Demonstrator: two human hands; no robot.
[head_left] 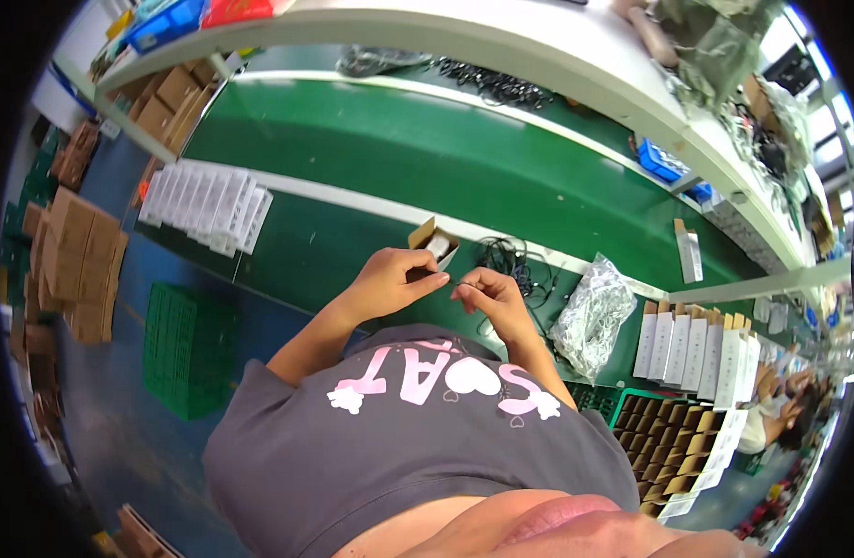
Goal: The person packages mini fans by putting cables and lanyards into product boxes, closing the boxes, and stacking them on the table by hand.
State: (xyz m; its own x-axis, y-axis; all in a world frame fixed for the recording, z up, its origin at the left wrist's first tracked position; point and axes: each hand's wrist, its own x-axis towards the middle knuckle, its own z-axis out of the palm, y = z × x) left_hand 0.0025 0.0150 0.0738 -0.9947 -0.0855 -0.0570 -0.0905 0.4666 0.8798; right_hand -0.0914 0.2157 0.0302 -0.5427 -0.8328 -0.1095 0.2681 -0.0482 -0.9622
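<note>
The left hand (pixel 391 282) and the right hand (pixel 495 298) meet near each other over the near edge of the green counter (pixel 315 237), fingertips almost touching. The right hand pinches a thin dark piece (pixel 463 285) between thumb and forefinger; it sits in the small gap between the hands and is too small to identify. The left hand's fingers curl toward its thumb, beside that piece, but I cannot tell whether they grip it.

Just beyond the left hand's fingertips stands a small open box (pixel 420 234), flap raised, with a white item (pixel 439 245) inside. Just beyond the right hand lies a loose tangle of black cables (pixel 507 256). To the right of that hand is a crumpled clear plastic bag (pixel 592 314), and farther right a row of upright white boxes (pixel 692 352) with open tops. Nearer the body than that row, a green crate (pixel 622 398) holds open boxes with brown insides (pixel 664 437). Well to the left of the left hand, flat white boxes (pixel 204 205) lie overlapping in a row.
</note>
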